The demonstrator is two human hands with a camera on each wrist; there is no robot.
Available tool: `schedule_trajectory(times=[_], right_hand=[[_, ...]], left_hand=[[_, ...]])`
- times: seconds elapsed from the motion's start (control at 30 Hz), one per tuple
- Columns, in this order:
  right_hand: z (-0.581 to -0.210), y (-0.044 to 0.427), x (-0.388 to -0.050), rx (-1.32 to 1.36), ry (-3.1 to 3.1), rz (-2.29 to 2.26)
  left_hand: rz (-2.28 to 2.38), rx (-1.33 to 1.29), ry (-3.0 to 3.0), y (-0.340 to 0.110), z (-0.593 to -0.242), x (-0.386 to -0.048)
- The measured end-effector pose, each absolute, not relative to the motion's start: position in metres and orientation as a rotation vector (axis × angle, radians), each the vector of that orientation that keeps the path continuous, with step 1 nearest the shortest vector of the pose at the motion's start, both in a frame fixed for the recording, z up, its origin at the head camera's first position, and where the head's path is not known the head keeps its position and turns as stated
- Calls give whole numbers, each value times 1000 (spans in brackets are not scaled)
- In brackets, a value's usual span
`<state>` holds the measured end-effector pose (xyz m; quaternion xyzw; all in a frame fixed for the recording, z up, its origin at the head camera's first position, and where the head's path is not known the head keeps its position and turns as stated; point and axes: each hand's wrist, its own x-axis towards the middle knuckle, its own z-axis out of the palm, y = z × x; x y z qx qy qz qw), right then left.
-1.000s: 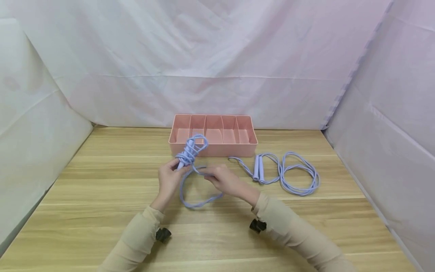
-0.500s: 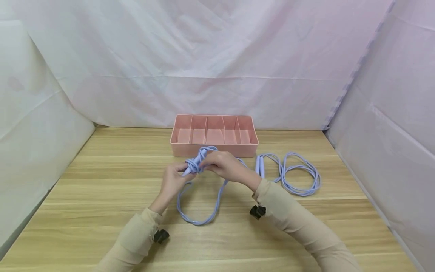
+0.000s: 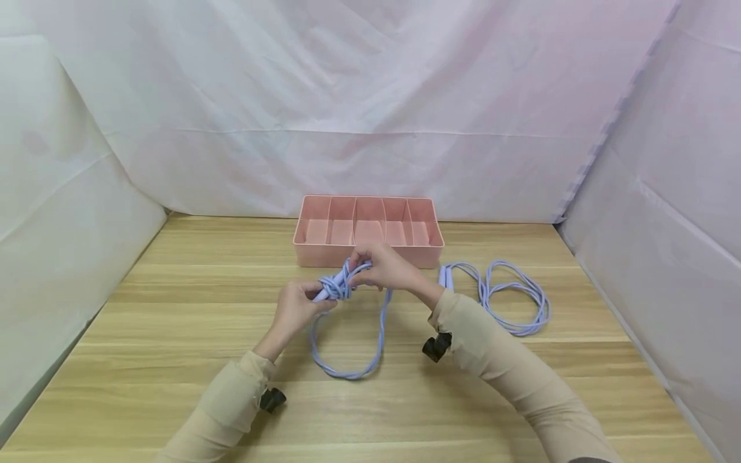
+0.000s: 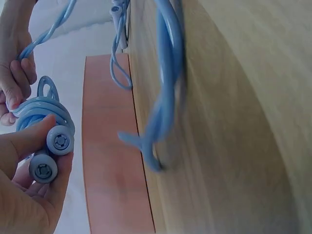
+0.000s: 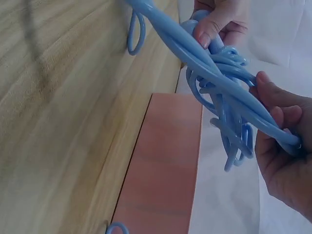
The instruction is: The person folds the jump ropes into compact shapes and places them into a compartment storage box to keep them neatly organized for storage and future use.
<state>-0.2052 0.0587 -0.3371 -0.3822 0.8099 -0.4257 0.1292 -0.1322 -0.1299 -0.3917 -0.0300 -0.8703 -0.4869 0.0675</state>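
A light blue jump rope point(image 3: 337, 287) is raised above the table in front of the box, its cord wound several times round its two handles. My left hand point(image 3: 293, 310) holds the handles near their ends; in the left wrist view both round handle ends point(image 4: 60, 140) show between thumb and fingers. With the right hand point(image 3: 386, 267) I grip the doubled, twisted cord point(image 5: 214, 80) beside the wound part. A long loop of this cord point(image 3: 381, 341) hangs below the hands toward the table. The right palm hides part of the cord.
Behind the hands stands a pink box point(image 3: 312, 257) with several compartments. Right of it, a second light blue jump rope point(image 3: 544, 312) lies coiled on the wooden table point(image 3: 173, 360), its handles partly behind the right forearm. White cloth point(image 3: 370, 109) hangs at the back and sides.
The bundle has come down and toward me from in front of the box's compartments. My right hand has moved from below the bundle to its upper right, carrying cord along.
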Motion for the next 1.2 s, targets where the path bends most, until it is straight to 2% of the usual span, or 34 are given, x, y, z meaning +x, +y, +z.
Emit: schedule_trajectory(times=[0.43,0.8,0.97,1.2], right_hand=[[-312,66,-236,-896,2010,-974],[-325,59,-251,-876,1941,-1103],[-338,52,-240,-759,1822,-1380],[-337,37,-205,-362,1717,-1747]], left_hand=[[-1579,-409,-2739,-134,-384,-139],[-1925,-630,-2659,-134,-387,-144],[-2168,-554,-2515,-133,-391,-144],[-2332,-371,-2378,-132,-390,-142]])
